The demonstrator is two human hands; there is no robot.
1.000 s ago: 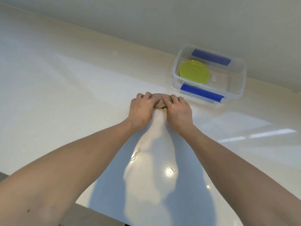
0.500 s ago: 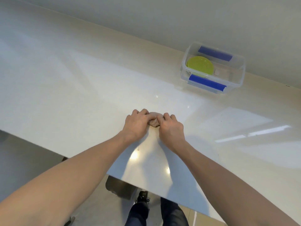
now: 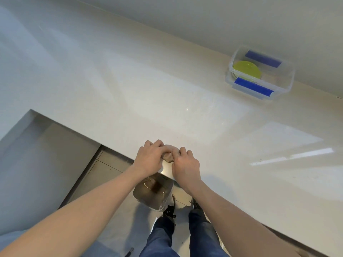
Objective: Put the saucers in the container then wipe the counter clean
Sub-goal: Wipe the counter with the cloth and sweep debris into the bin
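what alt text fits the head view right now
Both bare hands, left hand and right hand, press a small beige cloth at the near edge of a glossy cream counter; a clear plastic container holds a lime-green saucer.

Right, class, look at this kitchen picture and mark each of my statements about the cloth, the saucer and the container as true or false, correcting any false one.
1. Both hands press one cloth at the counter's near edge. True: the left hand and right hand are together on it.
2. The green saucer lies on the bare counter. False: it sits inside the clear container.
3. The container stands at the back of the counter, against the wall. True.
4. The container's lid is snapped shut. False: it is open on top, with no lid in view.
5. A bin stands on the floor below the hands. True.
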